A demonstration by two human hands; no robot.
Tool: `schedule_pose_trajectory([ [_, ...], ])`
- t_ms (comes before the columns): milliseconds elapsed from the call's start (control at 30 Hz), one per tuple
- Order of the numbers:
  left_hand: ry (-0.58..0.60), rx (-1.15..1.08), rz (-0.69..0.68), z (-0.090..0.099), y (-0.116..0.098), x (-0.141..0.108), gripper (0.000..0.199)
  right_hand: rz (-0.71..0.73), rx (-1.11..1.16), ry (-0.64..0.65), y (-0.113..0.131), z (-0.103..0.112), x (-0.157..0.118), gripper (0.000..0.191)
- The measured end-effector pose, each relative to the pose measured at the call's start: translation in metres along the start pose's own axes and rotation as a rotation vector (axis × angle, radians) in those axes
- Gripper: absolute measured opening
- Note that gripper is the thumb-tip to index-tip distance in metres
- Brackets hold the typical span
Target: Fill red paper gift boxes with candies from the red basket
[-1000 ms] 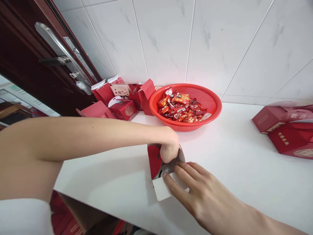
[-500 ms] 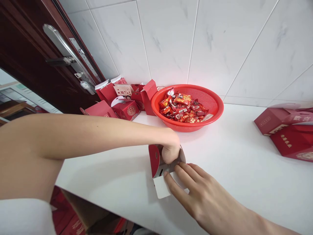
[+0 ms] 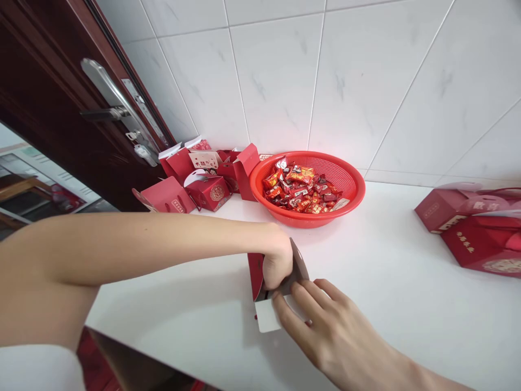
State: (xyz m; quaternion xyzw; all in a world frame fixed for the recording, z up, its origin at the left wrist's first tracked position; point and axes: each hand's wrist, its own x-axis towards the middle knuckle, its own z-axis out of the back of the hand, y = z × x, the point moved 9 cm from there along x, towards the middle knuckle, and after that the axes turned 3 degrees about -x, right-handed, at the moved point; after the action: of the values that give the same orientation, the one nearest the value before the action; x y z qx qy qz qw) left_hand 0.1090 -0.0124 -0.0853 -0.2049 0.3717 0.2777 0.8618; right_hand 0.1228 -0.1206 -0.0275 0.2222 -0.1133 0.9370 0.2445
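Observation:
On the white tabletop stands a small red cardboard candy box (image 3: 255, 276), its flaps up and its grey-white inside showing. My left hand (image 3: 278, 265) reaches down into it from above, with the wrist bent; its fingers are hidden inside. At the near right side, my right hand (image 3: 321, 320) holds the box, fingers bent over the edge and a white flap (image 3: 267, 316). Behind the box sits a red plastic basket (image 3: 309, 221) with many wrapped candies (image 3: 301, 187) in it.
Several red gift boxes (image 3: 209, 191) crowd the back left, beside a dark door (image 3: 44, 81) with a metal handle (image 3: 103, 114). More red boxes (image 3: 472, 233) stand at the right. A tiled wall (image 3: 277, 81) closes off the back. The table's front edge runs below my left arm.
My left hand has shifted slightly left and down within the box, and the left box flap leans inward more. My right hand keeps its hold. The view has tilted a little upward.

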Motion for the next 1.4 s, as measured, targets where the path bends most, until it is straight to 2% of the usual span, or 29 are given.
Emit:
schedule_pose_trajectory([
  [33,0.129,0.051,-0.035,-0.005,-0.007,-0.008,0.025,-0.017,-0.020,-0.014,-0.002,0.001,0.000,0.033],
  [67,0.182,0.078,-0.039,-0.004,-0.009,-0.017,0.019,-0.036,-0.045,-0.027,-0.004,0.001,0.000,0.032],
  [100,0.186,0.083,-0.032,0.002,-0.010,-0.025,0.012,-0.060,-0.072,-0.030,-0.007,0.001,0.000,0.032],
  [200,-0.007,0.038,-0.030,0.030,-0.010,-0.044,0.024,-0.135,-0.138,-0.044,-0.017,0.002,0.000,0.033],
  [267,-0.115,0.015,-0.061,0.041,-0.009,-0.056,0.027,-0.168,-0.157,-0.061,-0.022,0.002,0.000,0.034],
  [433,-0.253,-0.095,-0.086,0.048,0.000,-0.082,0.030,-0.212,-0.188,-0.091,-0.031,-0.002,0.001,0.037],
  [567,-0.385,-0.316,-0.194,0.064,0.010,-0.103,0.032,-0.219,-0.192,-0.154,-0.030,0.003,0.004,0.034],
  [667,-0.632,-0.442,-0.209,0.091,0.038,-0.117,0.029,-0.216,-0.115,-0.209,-0.030,0.018,0.007,0.041],
  [767,-0.900,-0.456,-0.092,0.113,0.082,-0.125,0.029,-0.199,-0.024,-0.315,-0.039,0.044,0.007,0.042],
  [833,-0.966,-0.423,0.002,0.121,0.109,-0.118,0.031,-0.247,0.015,-0.393,-0.059,0.056,0.002,0.026],
  [900,-0.962,-0.341,0.093,0.125,0.131,-0.102,0.031,-0.356,0.004,-0.413,-0.089,0.055,-0.005,0.015],
  [967,-0.889,-0.273,0.164,0.126,0.147,-0.078,0.033,-0.495,-0.028,-0.284,-0.123,0.032,-0.011,0.028],
  [1033,-0.791,-0.247,0.214,0.125,0.160,-0.052,0.037,-0.656,0.018,-0.038,-0.152,-0.011,-0.021,0.032],
  [1100,-0.724,-0.230,0.251,0.126,0.169,-0.028,0.038,-0.778,0.062,0.187,-0.167,-0.056,-0.033,0.034],
  [1133,-0.705,-0.224,0.261,0.127,0.171,-0.018,0.038,-0.808,0.073,0.243,-0.169,-0.072,-0.038,0.034],
  [1233,-0.641,-0.207,0.292,0.128,0.178,0.009,0.035,-0.809,0.136,0.268,-0.160,-0.103,-0.042,0.029],
  [1400,-0.592,-0.159,0.363,0.136,0.186,0.033,0.039,-0.745,0.153,0.188,-0.149,-0.118,-0.041,0.017],
])
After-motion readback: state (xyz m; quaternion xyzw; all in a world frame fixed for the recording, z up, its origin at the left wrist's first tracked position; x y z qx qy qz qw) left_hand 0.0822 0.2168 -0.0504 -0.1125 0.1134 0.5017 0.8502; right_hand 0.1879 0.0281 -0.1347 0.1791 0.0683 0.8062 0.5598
